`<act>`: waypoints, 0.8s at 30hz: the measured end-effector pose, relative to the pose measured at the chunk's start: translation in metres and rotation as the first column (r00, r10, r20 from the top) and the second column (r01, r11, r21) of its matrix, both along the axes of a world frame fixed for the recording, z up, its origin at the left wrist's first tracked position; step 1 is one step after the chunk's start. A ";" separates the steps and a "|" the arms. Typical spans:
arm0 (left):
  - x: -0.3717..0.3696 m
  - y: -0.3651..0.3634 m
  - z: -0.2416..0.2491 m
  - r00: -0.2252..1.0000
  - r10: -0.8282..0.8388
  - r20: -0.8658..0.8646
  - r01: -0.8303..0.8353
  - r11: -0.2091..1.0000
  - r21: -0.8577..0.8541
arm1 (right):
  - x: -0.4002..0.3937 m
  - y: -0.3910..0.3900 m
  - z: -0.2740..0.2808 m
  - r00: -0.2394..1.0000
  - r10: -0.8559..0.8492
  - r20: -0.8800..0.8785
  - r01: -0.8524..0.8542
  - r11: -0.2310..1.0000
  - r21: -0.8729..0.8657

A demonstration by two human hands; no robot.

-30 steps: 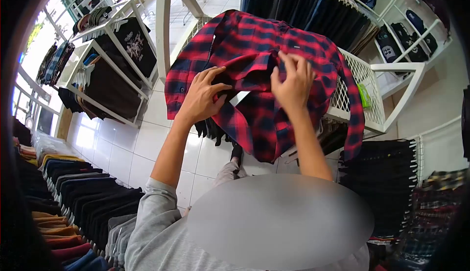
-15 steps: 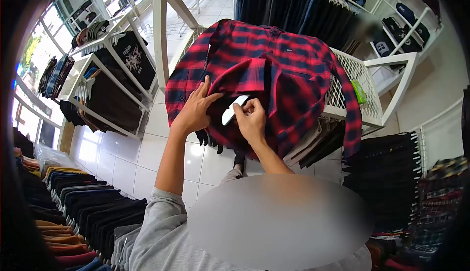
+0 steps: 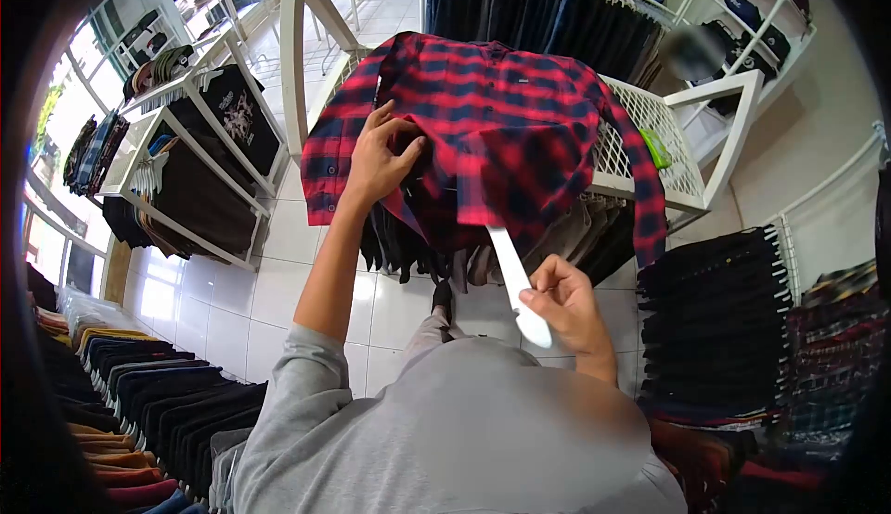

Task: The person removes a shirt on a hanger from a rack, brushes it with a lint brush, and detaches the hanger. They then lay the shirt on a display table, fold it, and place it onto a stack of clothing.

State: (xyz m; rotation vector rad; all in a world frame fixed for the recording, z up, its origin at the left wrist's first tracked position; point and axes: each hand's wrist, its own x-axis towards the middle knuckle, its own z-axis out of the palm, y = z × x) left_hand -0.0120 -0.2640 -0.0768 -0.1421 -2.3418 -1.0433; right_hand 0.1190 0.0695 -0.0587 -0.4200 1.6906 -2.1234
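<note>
Two hands work one shirt (image 3: 501, 115), draped over the near-left corner of a white rack (image 3: 650, 157). Left hand (image 3: 376, 157) pinches the plaid by the front opening; right hand (image 3: 566, 305), lower, is closed round a white hanger (image 3: 512, 273) poking from the hem. Soft, light cloth, likely slippery; best gripped at collar or shoulders.

Cloth, plastic and painted wire

We are seeing a soft, matt plaid shirt (image 3: 501, 134), a smooth white plastic hanger (image 3: 518, 284), a white-coated wire-mesh counter (image 3: 650, 157), and glossy floor tiles (image 3: 278, 282).
</note>
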 end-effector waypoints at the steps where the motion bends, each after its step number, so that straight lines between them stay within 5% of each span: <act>1: -0.002 0.006 -0.005 0.996 0.072 -0.049 -0.075 0.995 -0.060 | 0.001 0.003 0.003 1.000 -0.010 -0.016 0.009 0.998 -0.057; 4: 0.020 0.035 0.007 0.925 0.242 -0.292 -0.308 0.928 -0.208 | -0.001 -0.008 0.003 1.000 -0.028 0.011 0.029 0.995 -0.098; 7: 0.077 0.065 0.028 0.933 0.354 0.066 -0.360 0.923 0.139 | 0.001 -0.034 -0.010 0.999 0.019 0.045 -0.014 0.993 -0.116; 9: 0.098 0.068 0.012 0.921 0.275 0.277 -0.330 0.927 0.177 | 0.000 -0.052 -0.030 0.998 0.063 0.011 -0.062 0.995 -0.084; 10: 0.099 0.064 -0.002 0.894 0.040 0.446 -0.197 0.929 0.312 | 0.005 -0.061 -0.025 0.993 0.118 0.022 -0.116 0.991 -0.068; 12: 0.109 0.066 -0.017 0.821 -0.377 0.430 0.010 0.761 0.648 | 0.011 -0.076 -0.037 0.974 0.222 0.041 -0.223 0.975 0.024; 17: 0.137 0.042 -0.039 0.819 -0.436 0.373 0.064 0.715 0.696 | 0.010 -0.095 -0.045 0.916 0.375 -0.142 -0.314 0.891 0.327; 20: 0.173 0.018 -0.019 0.778 -0.450 0.438 -0.005 0.693 0.721 | -0.005 -0.097 -0.034 0.851 0.162 -0.500 0.030 0.935 0.353; 22: 0.199 0.001 -0.014 0.766 -0.364 0.530 0.025 0.841 0.541 | -0.018 -0.103 -0.017 0.756 0.028 -0.654 0.325 0.852 0.411; 24: 0.225 -0.014 -0.007 0.736 -0.321 0.596 -0.049 0.852 0.520 | -0.044 -0.113 -0.025 0.483 -0.013 -0.875 0.476 0.843 0.251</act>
